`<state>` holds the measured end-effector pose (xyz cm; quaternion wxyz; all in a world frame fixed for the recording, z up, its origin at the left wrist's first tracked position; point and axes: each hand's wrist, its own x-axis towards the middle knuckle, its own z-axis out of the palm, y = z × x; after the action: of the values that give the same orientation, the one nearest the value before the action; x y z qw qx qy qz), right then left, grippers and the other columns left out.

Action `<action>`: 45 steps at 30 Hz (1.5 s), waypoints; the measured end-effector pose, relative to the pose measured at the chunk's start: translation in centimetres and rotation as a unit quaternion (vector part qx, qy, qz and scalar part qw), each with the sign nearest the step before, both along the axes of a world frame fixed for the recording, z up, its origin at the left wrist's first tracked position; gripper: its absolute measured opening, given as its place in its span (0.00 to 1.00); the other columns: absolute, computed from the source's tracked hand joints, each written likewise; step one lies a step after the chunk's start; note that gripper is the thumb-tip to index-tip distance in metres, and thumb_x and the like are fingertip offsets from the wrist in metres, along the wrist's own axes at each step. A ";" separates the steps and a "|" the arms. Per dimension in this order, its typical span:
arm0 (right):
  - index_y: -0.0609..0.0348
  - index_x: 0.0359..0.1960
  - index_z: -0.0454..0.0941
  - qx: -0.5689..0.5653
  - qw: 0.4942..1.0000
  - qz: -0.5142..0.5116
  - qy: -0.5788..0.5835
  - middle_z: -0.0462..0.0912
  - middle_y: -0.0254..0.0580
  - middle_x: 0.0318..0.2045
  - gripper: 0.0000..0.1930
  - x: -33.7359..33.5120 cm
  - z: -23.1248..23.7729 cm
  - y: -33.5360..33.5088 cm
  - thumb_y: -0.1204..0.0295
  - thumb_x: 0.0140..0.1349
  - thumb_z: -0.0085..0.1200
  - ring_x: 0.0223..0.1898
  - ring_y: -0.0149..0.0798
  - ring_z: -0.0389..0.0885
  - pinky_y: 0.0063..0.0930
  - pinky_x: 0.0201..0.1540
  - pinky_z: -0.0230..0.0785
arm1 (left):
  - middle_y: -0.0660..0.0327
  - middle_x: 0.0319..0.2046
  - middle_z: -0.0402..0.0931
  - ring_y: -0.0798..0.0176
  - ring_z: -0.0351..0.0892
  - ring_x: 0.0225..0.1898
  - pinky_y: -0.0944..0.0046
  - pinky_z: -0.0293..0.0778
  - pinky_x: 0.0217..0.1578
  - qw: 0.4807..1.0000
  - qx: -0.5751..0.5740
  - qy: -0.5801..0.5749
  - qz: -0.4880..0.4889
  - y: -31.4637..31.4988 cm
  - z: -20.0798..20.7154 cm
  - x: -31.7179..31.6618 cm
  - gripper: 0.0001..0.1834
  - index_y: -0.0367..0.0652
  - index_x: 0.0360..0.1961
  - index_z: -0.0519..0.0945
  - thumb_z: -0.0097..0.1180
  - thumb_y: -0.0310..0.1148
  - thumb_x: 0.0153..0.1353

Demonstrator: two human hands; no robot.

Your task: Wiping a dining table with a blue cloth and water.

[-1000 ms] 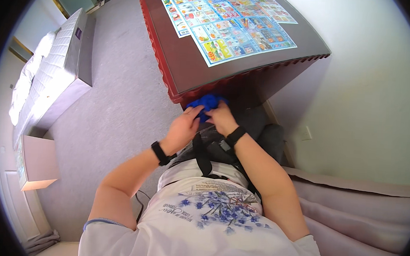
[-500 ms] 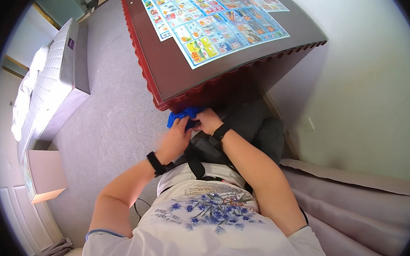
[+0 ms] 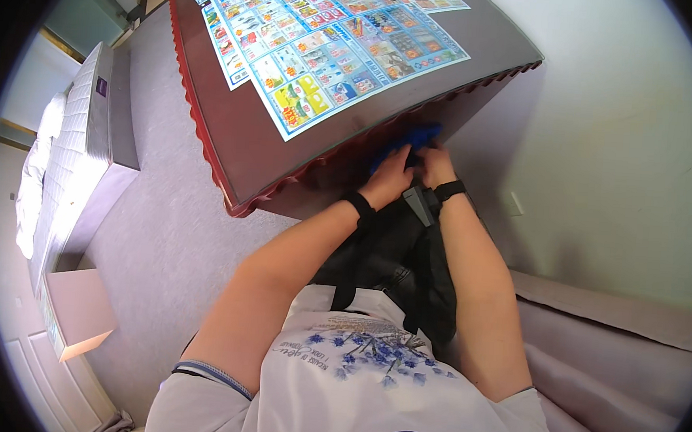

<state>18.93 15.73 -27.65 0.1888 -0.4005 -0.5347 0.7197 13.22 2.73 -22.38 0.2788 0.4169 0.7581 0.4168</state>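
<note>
A crumpled blue cloth (image 3: pixel 424 135) is bunched up just under the near edge of the dark red table cover (image 3: pixel 243 142). My left hand (image 3: pixel 389 177) grips its left part, fingers curled into the fabric. Close beside it, my right hand (image 3: pixel 438 166) pinches the cloth from the right, its fingertips partly hidden. Both wrists wear black bands. Shade below the table edge makes the cloth's lower folds hard to make out.
Colourful printed sheets (image 3: pixel 336 53) lie on the table top. A white wall (image 3: pixel 612 137) stands on the right, with a pale padded seat (image 3: pixel 607 351) below it. To the left are a mattress (image 3: pixel 81 136) and a small pinkish cabinet (image 3: pixel 80 307) on grey carpet (image 3: pixel 156 204).
Both hands have moved right and farther away with the blue cloth, from the table's near left corner to along its near side. My body has shifted, and the table appears nearer.
</note>
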 end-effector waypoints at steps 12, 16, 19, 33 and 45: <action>0.60 0.52 0.68 0.003 0.990 0.113 0.080 0.77 0.47 0.45 0.22 -0.3 2.0 -12.8 0.72 0.54 0.52 0.51 0.52 0.72 0.37 0.52 0.67 | 0.42 0.56 0.65 0.45 0.66 0.57 0.57 0.64 0.56 0.999 -0.017 0.015 0.033 -10.9 2.1 0.3 0.30 0.38 0.62 0.60 0.51 0.27 0.58; 0.66 0.60 0.59 -0.141 0.983 0.002 0.114 0.67 0.55 0.55 0.25 -0.7 5.5 -12.2 0.72 0.60 0.43 0.58 0.50 0.64 0.34 0.56 0.64 | 0.42 0.56 0.65 0.46 0.67 0.58 0.59 0.63 0.56 0.995 0.052 0.056 0.069 -9.8 5.1 1.7 0.29 0.35 0.62 0.60 0.49 0.23 0.58; 0.71 0.63 0.53 0.054 0.996 -0.015 0.072 0.52 0.65 0.63 0.30 -0.7 9.5 -11.5 0.73 0.59 0.44 0.61 0.56 0.58 0.38 0.61 0.57 | 0.42 0.56 0.65 0.49 0.67 0.58 0.60 0.63 0.56 0.985 0.109 0.096 0.088 -8.1 6.2 1.7 0.28 0.33 0.61 0.59 0.48 0.21 0.59; 0.66 0.63 0.53 0.392 0.903 -0.153 0.084 0.48 0.64 0.65 0.30 -1.3 11.3 8.3 0.80 0.56 0.39 0.66 0.62 0.49 0.40 0.66 0.47 | 0.42 0.55 0.67 0.48 0.67 0.58 0.61 0.63 0.56 0.970 0.240 -0.013 -0.021 12.2 6.0 1.2 0.24 0.34 0.62 0.58 0.41 0.24 0.65; 0.71 0.62 0.53 0.368 0.910 -0.189 0.020 0.47 0.70 0.64 0.29 -2.1 5.7 13.5 0.84 0.54 0.37 0.65 0.65 0.48 0.40 0.68 0.44 | 0.43 0.57 0.66 0.50 0.65 0.60 0.61 0.61 0.58 0.991 0.129 -0.022 -0.036 17.5 1.8 0.0 0.26 0.38 0.63 0.60 0.43 0.26 0.63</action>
<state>16.84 29.27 -21.90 0.4660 -0.3821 -0.6722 0.4302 13.23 20.24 -20.59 0.2537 0.4676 0.6760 0.5099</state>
